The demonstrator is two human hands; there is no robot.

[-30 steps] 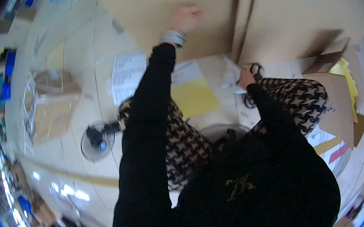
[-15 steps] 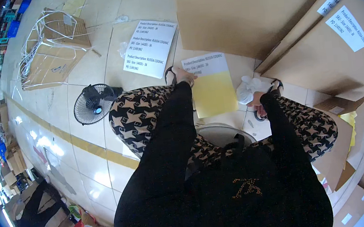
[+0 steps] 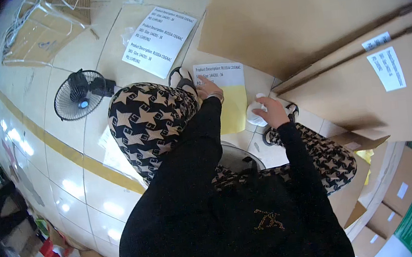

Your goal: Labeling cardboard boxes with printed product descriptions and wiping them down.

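My left hand (image 3: 208, 88) is at the left edge of a label sheet (image 3: 234, 107); its fingers lie over that edge and seem to grip it. One white printed label is on the sheet's upper part, and bare yellow backing shows below. My right hand (image 3: 274, 113) has its thumb and forefinger apart, just right of a small crumpled white plastic bundle (image 3: 256, 114). No object shows between those fingers. Beyond my left foot, another white sheet of printed labels (image 3: 159, 41) lies on the tiled floor.
Large cardboard cartons (image 3: 300, 21) stand at the far right, one bearing white labels (image 3: 386, 69). To the left is a black fan (image 3: 80, 95), with a strapped carton (image 3: 43, 35) farther off. A yellow line (image 3: 73, 146) crosses the floor. I sit on a round stool (image 3: 242, 155).
My right hand has lifted from low beside the white bundle, and its fingers have spread. My left hand stays at the label sheet. The view has shifted, so the cartons and fan appear elsewhere.
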